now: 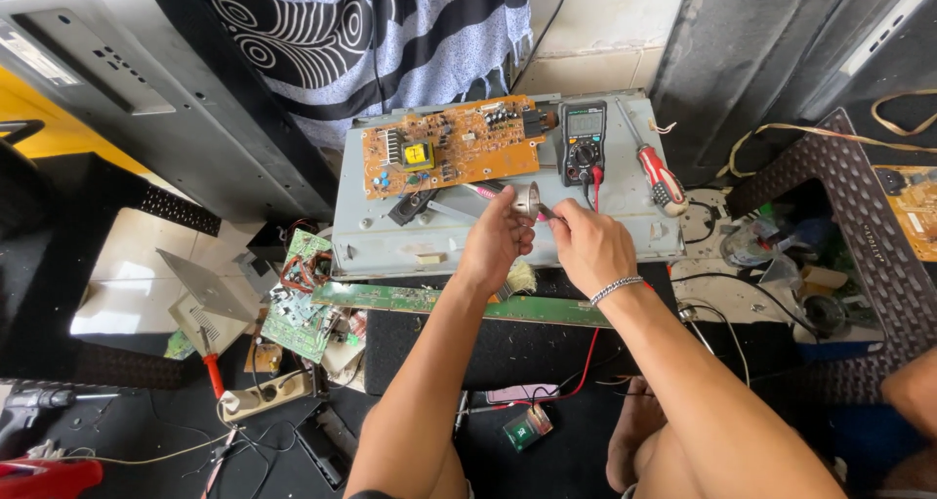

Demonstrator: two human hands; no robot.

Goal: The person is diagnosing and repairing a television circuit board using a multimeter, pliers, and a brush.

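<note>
The left hand (496,240) pinches a small round shiny metal tin (527,200) with curled fingers. Just right, the right hand (589,247) has its fingers closed on a thin metal tool (547,211) touching the tin. Behind lie a grey metal panel (390,240), an orange circuit board (451,144) and a black meter (583,140).

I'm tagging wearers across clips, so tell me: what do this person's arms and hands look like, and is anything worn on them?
Both forearms are bare, with no sleeves in view and no gloves. The left hand wears nothing visible. The right hand has a silver-coloured chain bracelet round its wrist. No rings or watch can be made out.
</note>
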